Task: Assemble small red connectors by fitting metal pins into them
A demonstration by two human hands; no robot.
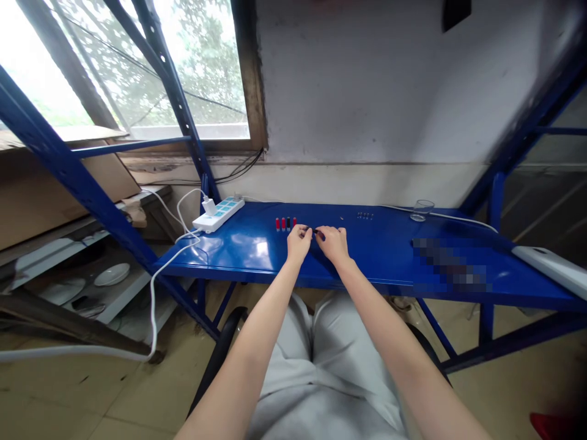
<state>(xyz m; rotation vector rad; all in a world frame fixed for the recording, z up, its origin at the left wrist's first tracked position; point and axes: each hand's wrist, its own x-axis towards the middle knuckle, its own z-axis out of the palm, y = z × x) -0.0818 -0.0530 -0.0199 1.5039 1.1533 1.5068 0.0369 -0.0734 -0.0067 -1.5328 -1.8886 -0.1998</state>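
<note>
Over the blue tabletop [367,263], my left hand [299,243] and my right hand [334,244] meet with fingertips pinched. Between them is a small dark piece [314,231], mostly covered by the fingers; its kind is too small to make out. Just left of my left hand, several small cylinders stand in a row: a red one [277,224], another red one [283,224], a black one [288,223] and a further red one [294,221] partly close behind the hand. Their lower ends look silvery. Beyond my right hand lie several tiny metallic bits [365,216] in a line.
A white power strip [220,214] with a plugged-in cable lies at the table's left end. Toward the back right stands a clear glass cup [421,211] beside a white cable. A blurred dark object [452,264] and a white device [553,269] lie right. Blue uprights [174,91] frame the table.
</note>
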